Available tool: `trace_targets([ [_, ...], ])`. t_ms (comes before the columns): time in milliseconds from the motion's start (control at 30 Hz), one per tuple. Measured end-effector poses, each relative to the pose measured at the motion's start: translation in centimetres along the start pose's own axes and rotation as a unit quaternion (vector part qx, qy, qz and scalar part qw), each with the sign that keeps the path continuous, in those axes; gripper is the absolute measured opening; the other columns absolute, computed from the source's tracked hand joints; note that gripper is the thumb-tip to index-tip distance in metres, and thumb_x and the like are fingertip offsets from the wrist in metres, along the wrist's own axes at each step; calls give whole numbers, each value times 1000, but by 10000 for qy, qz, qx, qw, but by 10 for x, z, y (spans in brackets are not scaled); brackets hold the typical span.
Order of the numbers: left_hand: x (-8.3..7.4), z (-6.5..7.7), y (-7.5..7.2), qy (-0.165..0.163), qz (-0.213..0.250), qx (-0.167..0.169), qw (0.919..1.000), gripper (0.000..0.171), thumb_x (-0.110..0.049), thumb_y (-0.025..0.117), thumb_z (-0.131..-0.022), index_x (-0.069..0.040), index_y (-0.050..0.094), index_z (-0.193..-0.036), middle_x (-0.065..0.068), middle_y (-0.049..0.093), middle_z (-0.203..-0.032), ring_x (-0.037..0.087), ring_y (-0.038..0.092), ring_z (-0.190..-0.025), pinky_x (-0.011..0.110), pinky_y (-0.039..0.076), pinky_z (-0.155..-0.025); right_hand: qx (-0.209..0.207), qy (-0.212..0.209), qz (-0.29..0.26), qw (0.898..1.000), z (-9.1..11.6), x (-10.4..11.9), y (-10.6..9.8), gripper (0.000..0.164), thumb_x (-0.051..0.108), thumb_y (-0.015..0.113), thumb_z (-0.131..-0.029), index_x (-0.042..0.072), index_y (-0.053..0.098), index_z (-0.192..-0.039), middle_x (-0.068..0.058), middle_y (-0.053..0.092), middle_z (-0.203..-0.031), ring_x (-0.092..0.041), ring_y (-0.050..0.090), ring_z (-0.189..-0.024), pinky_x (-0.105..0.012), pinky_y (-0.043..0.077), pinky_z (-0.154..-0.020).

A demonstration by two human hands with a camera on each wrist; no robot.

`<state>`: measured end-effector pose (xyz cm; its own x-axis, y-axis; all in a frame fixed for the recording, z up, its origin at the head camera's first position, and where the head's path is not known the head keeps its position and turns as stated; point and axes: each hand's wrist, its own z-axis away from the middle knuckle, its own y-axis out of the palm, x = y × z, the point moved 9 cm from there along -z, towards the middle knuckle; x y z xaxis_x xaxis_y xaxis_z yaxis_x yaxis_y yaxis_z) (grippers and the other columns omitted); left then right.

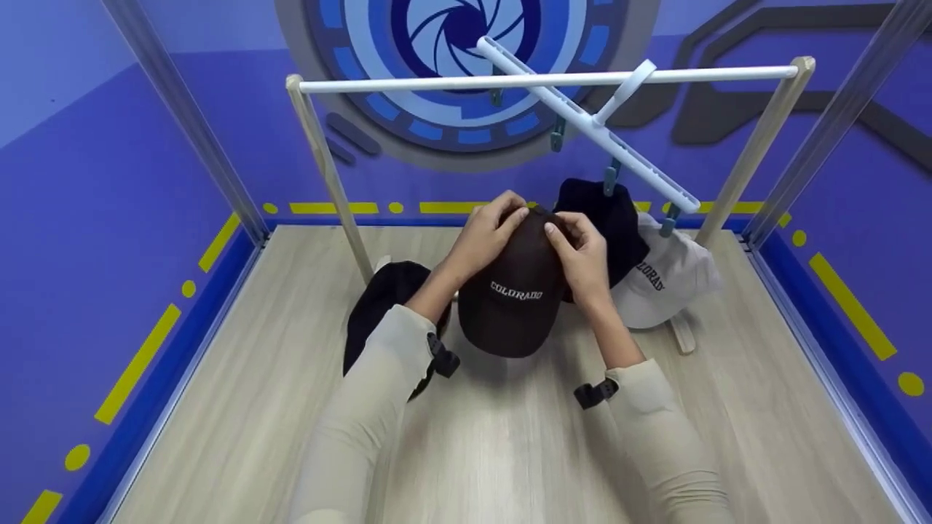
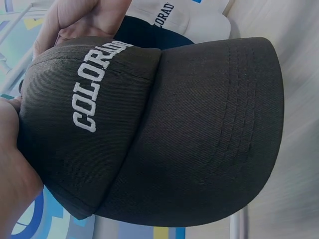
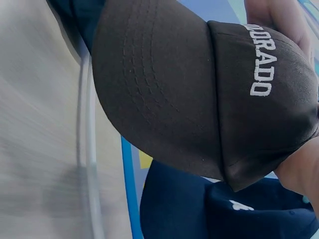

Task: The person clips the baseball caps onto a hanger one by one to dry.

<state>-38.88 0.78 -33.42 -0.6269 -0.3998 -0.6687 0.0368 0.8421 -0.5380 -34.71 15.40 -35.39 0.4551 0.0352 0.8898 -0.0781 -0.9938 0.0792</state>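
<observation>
A dark brown baseball cap [image 1: 513, 291] with white COLORADO lettering hangs brim down between both hands. My left hand [image 1: 486, 229] grips the left side of its crown top, and my right hand [image 1: 585, 251] pinches the right side. The same cap's brim [image 2: 214, 134] fills much of the left wrist view, and its lettering [image 3: 263, 62] shows in the right wrist view. Just right of the cap, a black cap [image 1: 601, 233] and a white cap [image 1: 670, 280] hang from clips on a white hanger [image 1: 593, 124]. The fingertips behind the cap's top are partly hidden.
The hanger hooks over the white bar [image 1: 437, 84] of a wooden-legged rack and slants across it. Two more teal clips [image 1: 558, 135] dangle from its far half. Another black cap [image 1: 378, 313] lies on the wood-look table [image 1: 291, 407] by the left forearm. Blue patterned walls stand around.
</observation>
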Motion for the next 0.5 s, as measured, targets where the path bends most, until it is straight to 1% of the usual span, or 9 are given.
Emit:
trace_targets([
  [200, -5, -5, -2, 121, -39, 39, 9999, 18, -27, 50, -99, -14, 62, -101, -3, 66, -93, 8, 58, -80, 25, 44, -74, 1, -42, 37, 10000, -2, 3, -1, 24, 11, 65, -90, -6, 61, -107, -11, 66, -94, -16, 59, -83, -24, 48, -72],
  [367, -6, -1, 0, 194, -61, 8, 9998, 18, -26, 50, -99, -13, 62, -101, -3, 66, -92, 8, 58, -81, 25, 45, -74, -15, -13, 23, 10000, 3, 2, -1, 24, 10, 65, -89, -6, 62, -107, -11, 66, -94, -16, 60, -83, -24, 48, -72],
  [500, -5, 1, -3, 150, -67, 25, 9999, 17, -26, 50, -99, -13, 61, -101, -4, 65, -91, 8, 57, -80, 25, 45, -73, 44, -41, 106, 9999, 4, 6, 2, 25, 11, 66, -89, -6, 61, -108, -13, 66, -96, -17, 60, -85, -24, 48, -73],
])
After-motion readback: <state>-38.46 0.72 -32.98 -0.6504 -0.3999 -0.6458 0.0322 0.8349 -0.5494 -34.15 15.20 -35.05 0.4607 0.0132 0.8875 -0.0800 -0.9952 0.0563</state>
